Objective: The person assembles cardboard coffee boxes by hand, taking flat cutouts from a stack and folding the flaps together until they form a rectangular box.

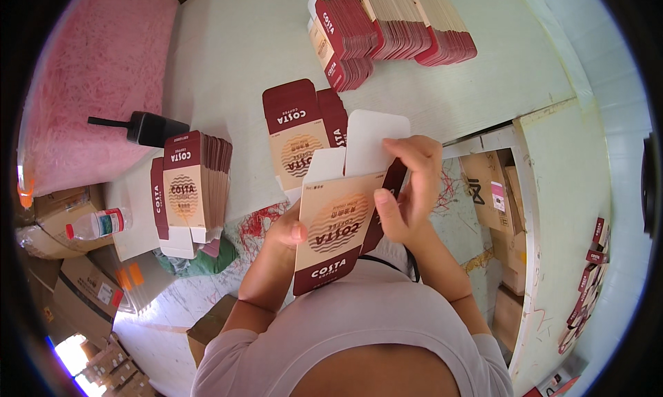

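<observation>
In front of my chest is a small folding carton, cream and dark red, with its white end flaps raised. My left hand is closed on the carton's left edge, thumb on the front panel. At the right side is my right hand, its index finger against the tall white flap and its thumb by the front panel's edge. Its other fingers curl partly behind the carton. Just beyond, unfolded flat cartons of the same kind lie on the pale table.
A stack of flat cartons stands at the left table edge beside a black scoop-like object. More carton bundles lie at the far side. Pink shredded filler is at far left, above a plastic bottle. Brown boxes sit at right.
</observation>
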A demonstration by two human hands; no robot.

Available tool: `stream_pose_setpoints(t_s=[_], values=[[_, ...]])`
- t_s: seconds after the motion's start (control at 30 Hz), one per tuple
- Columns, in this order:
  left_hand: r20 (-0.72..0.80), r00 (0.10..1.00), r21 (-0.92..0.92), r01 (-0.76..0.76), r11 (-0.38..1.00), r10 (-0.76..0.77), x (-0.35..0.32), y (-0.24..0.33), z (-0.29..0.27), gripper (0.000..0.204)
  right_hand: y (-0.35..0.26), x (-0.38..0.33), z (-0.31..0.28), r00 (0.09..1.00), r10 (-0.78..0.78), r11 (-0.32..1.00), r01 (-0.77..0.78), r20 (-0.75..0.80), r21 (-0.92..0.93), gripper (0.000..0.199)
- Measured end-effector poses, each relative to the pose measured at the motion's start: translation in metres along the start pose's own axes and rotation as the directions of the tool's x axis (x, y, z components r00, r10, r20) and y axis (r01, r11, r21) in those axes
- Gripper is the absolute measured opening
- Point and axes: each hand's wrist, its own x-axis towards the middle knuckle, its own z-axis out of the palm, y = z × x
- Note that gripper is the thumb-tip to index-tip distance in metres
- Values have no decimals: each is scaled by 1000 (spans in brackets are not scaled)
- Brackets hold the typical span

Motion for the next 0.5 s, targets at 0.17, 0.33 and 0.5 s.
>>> stream_pose_setpoints(t_s=[0.17, 0.33, 0.5], values=[[-41, 999, 15, -33, 999, 33, -3, 9, 18, 109, 1, 7, -7, 937, 328, 861, -348, 119, 371, 43], [-201, 976, 192, -42, 981, 81, -8, 17, 21, 94, 5, 3, -5, 944, 329, 866, -314, 29, 389, 67], [-35, 918, 423, -345, 838, 396, 4, 22, 32, 92, -38, 8, 19, 923, 385, 858, -354, -11, 373, 85]])
